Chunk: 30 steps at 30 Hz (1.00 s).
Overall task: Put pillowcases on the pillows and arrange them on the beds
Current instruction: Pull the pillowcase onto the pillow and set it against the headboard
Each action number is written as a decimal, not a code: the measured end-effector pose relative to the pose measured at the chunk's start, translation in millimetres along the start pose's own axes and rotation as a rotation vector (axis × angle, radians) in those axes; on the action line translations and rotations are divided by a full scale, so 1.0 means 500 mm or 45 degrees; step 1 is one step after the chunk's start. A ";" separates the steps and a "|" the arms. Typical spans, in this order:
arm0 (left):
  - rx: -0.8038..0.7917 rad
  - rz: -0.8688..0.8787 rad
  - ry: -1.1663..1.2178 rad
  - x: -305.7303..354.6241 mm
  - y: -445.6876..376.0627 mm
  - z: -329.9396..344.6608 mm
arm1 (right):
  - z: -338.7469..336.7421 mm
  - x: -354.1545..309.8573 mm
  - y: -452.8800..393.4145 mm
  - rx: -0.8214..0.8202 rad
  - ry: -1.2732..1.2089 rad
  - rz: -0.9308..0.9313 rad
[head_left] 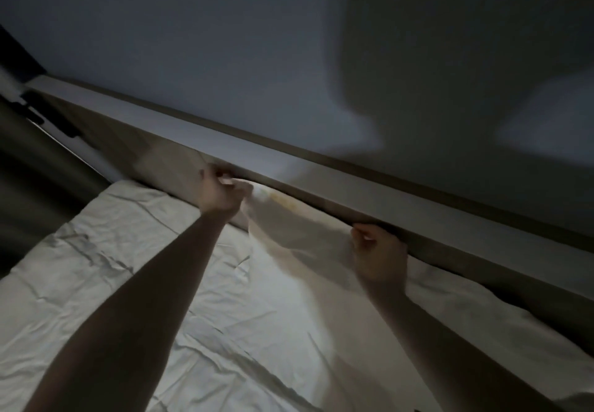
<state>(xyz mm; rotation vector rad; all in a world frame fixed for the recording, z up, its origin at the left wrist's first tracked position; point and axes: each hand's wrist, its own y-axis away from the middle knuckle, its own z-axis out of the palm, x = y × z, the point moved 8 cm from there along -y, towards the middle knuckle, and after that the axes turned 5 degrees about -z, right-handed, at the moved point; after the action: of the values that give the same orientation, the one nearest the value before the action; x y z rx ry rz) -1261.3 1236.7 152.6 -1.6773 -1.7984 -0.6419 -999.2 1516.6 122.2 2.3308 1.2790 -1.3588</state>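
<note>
The room is dim, and the head view looks down over a bed (106,251) covered in a wrinkled white sheet (225,331), with both bare arms stretched out toward the headboard (321,180).

The left hand (218,191) is near the centre of the picture, toward 11 o'clock, up against the lower edge of the headboard. Its fingers (236,185) are curled and pinch the upper corner of a pale pillowcase (299,235). The right hand (379,251) is toward 3 o'clock from the left one and lower in the frame, also just beneath the headboard's edge; its fingers are bent around the cloth's other upper edge, holding it.

The pillowcase is stretched between the two hands and hangs down toward 6 o'clock, over the sheet, blurred by motion. A faint yellowish mark shows on it near the left hand. I cannot tell whether a pillow is inside it.

The headboard runs as a long pale band from 10 o'clock down to 4 o'clock. Above it is a plain wall (225,42) with soft shadows toward 2 o'clock. At 9 o'clock, beyond the bed's corner, a dark curtain (38,161) hangs, with some small dark fittings above it that are too dim to make out.
</note>
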 end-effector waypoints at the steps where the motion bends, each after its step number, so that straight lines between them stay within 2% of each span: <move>1: 0.007 -0.093 0.094 -0.018 0.006 0.000 | -0.001 -0.004 0.011 0.035 -0.061 -0.021; 5: -0.049 -0.245 0.503 -0.075 0.059 0.011 | -0.020 -0.003 0.058 0.030 -0.197 -0.009; 7: -0.071 -0.345 0.607 -0.127 0.104 0.025 | -0.057 0.009 0.087 0.019 -0.257 0.036; 9: -0.203 -0.425 0.606 -0.154 0.158 0.057 | -0.109 0.027 0.126 0.002 -0.226 0.047; 12: -0.359 -0.429 0.455 -0.153 0.219 0.097 | -0.201 0.075 0.194 -0.003 -0.063 0.134; 16: -0.372 -0.358 0.224 -0.121 0.257 0.118 | -0.348 0.173 0.252 0.215 0.244 0.260; 18: -0.317 -0.129 0.029 -0.058 0.293 0.123 | -0.392 0.213 0.262 0.235 0.364 0.274; 20: -0.308 0.267 -0.020 0.045 0.351 0.138 | -0.412 0.247 0.257 0.201 0.472 0.308; 22: -0.396 0.621 -0.023 0.144 0.420 0.160 | -0.422 0.278 0.243 0.153 0.535 0.359; 24: -0.545 0.852 -0.104 0.210 0.476 0.194 | -0.426 0.306 0.231 0.111 0.555 0.393; 27: -0.722 1.048 -0.363 0.263 0.539 0.257 | -0.425 0.350 0.220 0.002 0.617 0.502; 30: -0.873 1.042 -0.606 0.277 0.587 0.319 | -0.419 0.370 0.206 -0.083 0.633 0.466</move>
<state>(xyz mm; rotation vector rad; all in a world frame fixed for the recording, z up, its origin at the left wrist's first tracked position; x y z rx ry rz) -988.9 1472.4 123.2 -2.9737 -0.9799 -0.5215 -748.1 1668.9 72.7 2.7768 0.8997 -0.6417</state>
